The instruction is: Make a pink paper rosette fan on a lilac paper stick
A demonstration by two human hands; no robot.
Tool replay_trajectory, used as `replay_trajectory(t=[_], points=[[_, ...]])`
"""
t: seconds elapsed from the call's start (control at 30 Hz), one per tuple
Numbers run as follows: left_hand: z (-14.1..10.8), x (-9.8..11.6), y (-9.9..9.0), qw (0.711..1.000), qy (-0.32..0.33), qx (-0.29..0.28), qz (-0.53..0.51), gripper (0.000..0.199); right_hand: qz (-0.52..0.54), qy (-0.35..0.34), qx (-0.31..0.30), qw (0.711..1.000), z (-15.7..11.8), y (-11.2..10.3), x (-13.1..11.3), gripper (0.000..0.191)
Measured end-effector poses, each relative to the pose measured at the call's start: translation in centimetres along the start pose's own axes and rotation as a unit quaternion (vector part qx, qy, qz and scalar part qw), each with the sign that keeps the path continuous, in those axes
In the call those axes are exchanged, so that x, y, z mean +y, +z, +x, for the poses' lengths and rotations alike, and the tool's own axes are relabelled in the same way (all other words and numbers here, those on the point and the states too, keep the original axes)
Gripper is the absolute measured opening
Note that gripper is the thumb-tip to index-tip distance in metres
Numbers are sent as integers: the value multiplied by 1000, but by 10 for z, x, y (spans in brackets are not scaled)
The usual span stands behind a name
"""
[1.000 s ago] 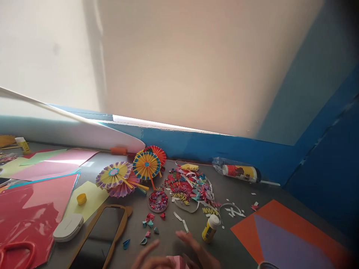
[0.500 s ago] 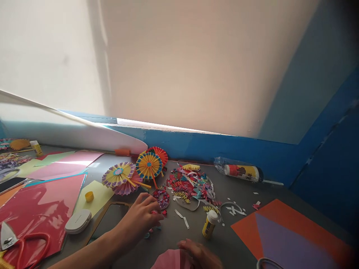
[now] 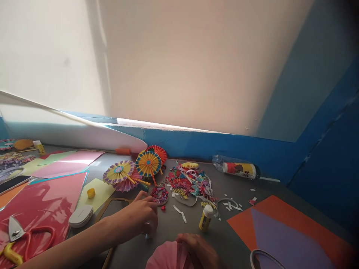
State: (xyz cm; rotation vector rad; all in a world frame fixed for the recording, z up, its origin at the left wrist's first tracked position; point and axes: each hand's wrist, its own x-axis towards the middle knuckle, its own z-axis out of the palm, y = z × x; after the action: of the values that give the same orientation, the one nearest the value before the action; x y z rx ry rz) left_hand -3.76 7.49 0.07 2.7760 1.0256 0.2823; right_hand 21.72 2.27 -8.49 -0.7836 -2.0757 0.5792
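Observation:
My right hand (image 3: 200, 250) grips a pink pleated paper fan (image 3: 165, 256) at the bottom edge of the view. To its upper left, my left hand (image 3: 143, 215) reaches down to the table, fingers curled together. A small teal paper scrap (image 3: 147, 236) shows just under those fingertips; whether they pinch it I cannot tell. A glue stick (image 3: 206, 218) with a white cap stands upright beyond my right hand. Past my left hand lies a ring covered with tiny purple and red scraps (image 3: 159, 195).
Finished paper fans (image 3: 148, 163) lean near the wall beside a heap of paper scraps (image 3: 190, 181). Red-handled scissors (image 3: 28, 239), a white case (image 3: 80, 216) and a yellow cap (image 3: 91, 193) are at left. A wrapped bottle (image 3: 239, 169) and orange paper (image 3: 280, 209) lie at right.
My left hand has moved slightly down and its fingers have curled closer over the small scraps. The pink fan has come further into view in my right hand.

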Motion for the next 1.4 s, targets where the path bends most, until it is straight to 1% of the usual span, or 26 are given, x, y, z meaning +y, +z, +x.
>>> replay_trajectory(t=[0.07,0.13,0.33,0.43,0.53,0.57,0.63,0.67,0.7,0.73,0.77,0.8,0.83,0.87,0.93,0.97,1.0,1.07,1.23,1.33,1.37,1.4], points=[[-2,2,0,1000,15,-15,-13,10,3,-7,1,1000,0,1,1,32],[-4,2,1,1000,15,-20,-15,16,5,-15,2,1000,0,1,2,31],[-10,3,7,999,-32,-29,-7,18,-1,-36,4,999,-1,3,6,29],[-12,4,8,998,-55,-29,1,13,-15,-54,-5,998,-1,3,9,29],[-12,13,-1,998,-44,6,-38,12,-23,-78,-13,997,1,-1,6,30],[-11,18,-5,997,-38,29,-60,11,-25,-78,-10,997,2,-4,3,30],[-9,32,-10,989,-44,86,-115,10,-30,-67,-9,997,5,-12,-5,31],[-7,40,-10,978,-60,113,-164,10,-32,-67,-12,997,6,-16,-9,31],[-5,47,-8,959,-81,141,-231,8,-35,-68,-14,997,7,-20,-13,31],[-3,54,-2,930,-109,160,-313,10,-40,-70,-11,997,7,-23,-17,29],[-1,59,5,891,-132,162,-402,13,-46,-75,-6,996,8,-25,-20,28],[2,64,13,839,-155,148,-500,17,-52,-83,1,995,9,-27,-21,28],[3,67,21,793,-164,134,-571,21,-59,-92,8,994,10,-28,-22,27],[5,70,29,761,-168,122,-614,22,-65,-101,12,993,11,-28,-23,28],[6,73,41,702,-178,118,-679,24,-71,-122,10,990,13,-27,-22,29],[5,74,45,681,-180,116,-700,24,-72,-132,6,989,14,-27,-22,29],[4,74,47,667,-179,114,-714,23,-73,-138,0,988,15,-26,-22,30],[2,74,49,654,-171,114,-728,21,-70,-139,-12,988,15,-25,-22,31],[-1,72,50,659,-156,122,-725,20,-47,-122,-25,991,13,-24,-23,34],[-2,73,47,674,-155,118,-712,20,-1,-85,-39,996,14,-24,-26,31],[-2,74,45,685,-155,119,-702,20,18,-67,-44,997,14,-24,-28,29],[-2,76,43,701,-155,121,-686,20,35,-48,-47,997,14,-25,-29,27]])
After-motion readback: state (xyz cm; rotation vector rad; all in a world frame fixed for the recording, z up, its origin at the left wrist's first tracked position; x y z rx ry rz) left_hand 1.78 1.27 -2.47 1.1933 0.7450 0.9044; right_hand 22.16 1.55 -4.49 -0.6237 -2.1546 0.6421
